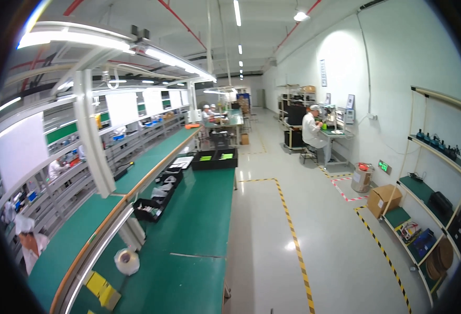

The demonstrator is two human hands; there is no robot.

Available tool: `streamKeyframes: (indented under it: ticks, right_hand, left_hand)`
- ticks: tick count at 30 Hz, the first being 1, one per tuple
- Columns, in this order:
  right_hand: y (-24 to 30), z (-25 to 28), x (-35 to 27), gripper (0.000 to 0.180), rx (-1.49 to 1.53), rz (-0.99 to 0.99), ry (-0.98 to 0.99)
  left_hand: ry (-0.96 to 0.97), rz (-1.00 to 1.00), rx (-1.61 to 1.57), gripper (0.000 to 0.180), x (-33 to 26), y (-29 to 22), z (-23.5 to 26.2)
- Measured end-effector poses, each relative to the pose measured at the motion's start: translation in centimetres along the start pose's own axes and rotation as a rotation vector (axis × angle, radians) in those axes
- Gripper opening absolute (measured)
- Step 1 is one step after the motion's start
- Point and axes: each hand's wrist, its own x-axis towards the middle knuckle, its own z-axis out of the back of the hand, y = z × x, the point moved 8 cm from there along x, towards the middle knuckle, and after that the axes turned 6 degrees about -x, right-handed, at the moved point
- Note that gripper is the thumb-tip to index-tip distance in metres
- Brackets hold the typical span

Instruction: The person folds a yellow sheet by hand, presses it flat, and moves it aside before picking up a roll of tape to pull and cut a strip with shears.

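Observation:
Neither my left hand nor my right hand shows in the head view. Before me, slightly left, stretches a long workbench with a green top (188,230). On its near part sit a roll of clear tape (127,261) and yellow boxes (102,289). A thin strip (196,256) lies across the green surface. Farther along the bench are a black bin with small parts (147,210) and black trays (215,163) holding bright green pieces. White papers (181,163) lie beside those trays.
A raised green shelf (84,225) with an orange edge runs along the bench's left. On the right stand a rack (419,183), a cardboard box (383,200) and a metal canister (362,179). Yellow-black tape (288,225) marks the floor. A person in white (313,131) sits farther off.

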Motion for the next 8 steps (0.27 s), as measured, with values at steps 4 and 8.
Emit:
streamKeyframes:
  ticks: [4, 8]
  right_hand:
    - [6.5, 2.9, 9.0, 0.04, 1.152, 0.129, 0.213]
    - [6.7, 10.7, 16.0, 0.05, 1.366, 0.551, 0.293]
  left_hand:
    - [0.355, -0.141, 0.092, 0.028, 6.3, -6.3, 1.3]
    - [0.509, -0.163, 0.347, 0.035, 13.2, -6.3, 4.1]
